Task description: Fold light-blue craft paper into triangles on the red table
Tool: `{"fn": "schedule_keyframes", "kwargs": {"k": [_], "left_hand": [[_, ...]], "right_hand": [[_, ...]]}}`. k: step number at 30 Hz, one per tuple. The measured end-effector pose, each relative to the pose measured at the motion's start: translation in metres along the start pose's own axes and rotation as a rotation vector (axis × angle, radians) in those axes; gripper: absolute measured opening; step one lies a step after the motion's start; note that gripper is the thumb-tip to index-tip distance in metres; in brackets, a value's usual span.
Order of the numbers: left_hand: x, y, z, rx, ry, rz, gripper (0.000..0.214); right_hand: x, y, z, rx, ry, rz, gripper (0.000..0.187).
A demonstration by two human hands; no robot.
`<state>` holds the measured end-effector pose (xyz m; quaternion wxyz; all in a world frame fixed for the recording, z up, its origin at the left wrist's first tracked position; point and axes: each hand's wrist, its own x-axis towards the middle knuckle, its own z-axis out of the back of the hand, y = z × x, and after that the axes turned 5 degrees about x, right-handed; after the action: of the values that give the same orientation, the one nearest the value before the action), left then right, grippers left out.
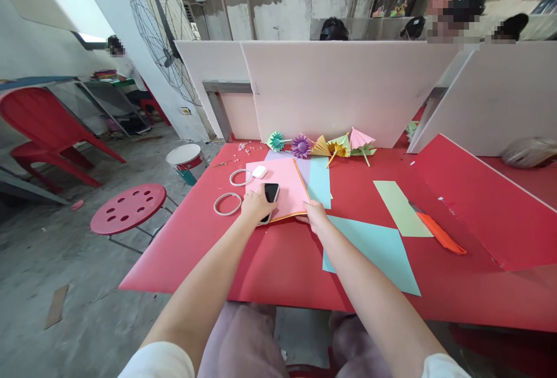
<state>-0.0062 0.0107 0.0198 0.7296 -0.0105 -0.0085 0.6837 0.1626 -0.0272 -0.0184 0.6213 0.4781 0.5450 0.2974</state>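
Observation:
A stack of coloured paper with a pink sheet (278,183) on top lies on the red table (278,262). A smartphone (271,194) rests on the stack's near left part, and my left hand (256,205) is closed around its lower end. My right hand (314,214) pinches the stack's near right corner, where an orange edge shows under the pink sheet. A light blue sheet (321,182) pokes out from under the stack on the right.
Two rings of tape (227,204) and a small white case (260,172) lie left of the stack. Folded paper flowers and umbrellas (322,144) line the white partition. A cyan sheet (374,250), a green sheet (400,208) and an orange comb-like tool (441,234) lie to the right. A red stool (128,208) stands at the left.

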Motion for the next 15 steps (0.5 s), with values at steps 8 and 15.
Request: {"fn": "schedule_keyframes", "kwargs": {"k": [8,15], "left_hand": [[-0.007,-0.016,-0.014,0.092,-0.081,0.021,0.078],[0.003,-0.027,-0.017,0.116,-0.099,0.062,0.079]], "right_hand": [[-0.033,-0.010,0.033,-0.635,0.027,0.242,0.042],[-0.044,-0.025,0.030,-1.130,-0.015,0.431,0.037]]}}
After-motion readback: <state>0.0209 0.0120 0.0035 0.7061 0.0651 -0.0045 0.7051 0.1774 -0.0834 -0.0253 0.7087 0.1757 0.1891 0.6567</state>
